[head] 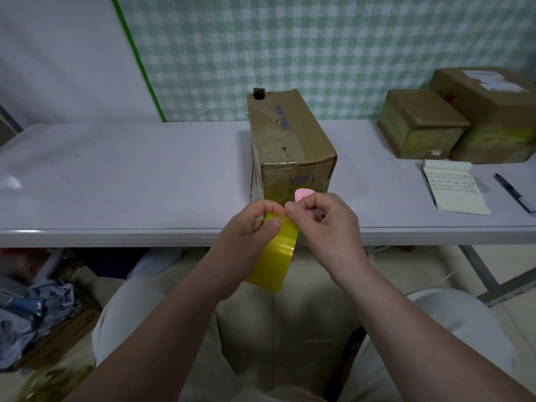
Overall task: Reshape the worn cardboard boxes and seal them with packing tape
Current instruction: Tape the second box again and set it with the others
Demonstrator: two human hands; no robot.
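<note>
A worn brown cardboard box [293, 140] stands upright on the white table [130, 181], close to the front edge. Just in front of it my left hand [249, 227] grips a roll of yellow packing tape [275, 256], thumb on the outer layer. My right hand [324, 224] holds a small pink cutter [304, 195] in its curled fingers while its thumb and forefinger pinch at the tape's top edge. Both hands hover over the table's front edge, below the box's near face.
Two more taped cardboard boxes [420, 123] [493, 111] sit at the back right. A notepad [452, 187] and a pen [513, 192] lie on the table at right. Crumpled plastic and cardboard [37, 309] lie on the floor at left. A table leg [478, 271] slants down at right.
</note>
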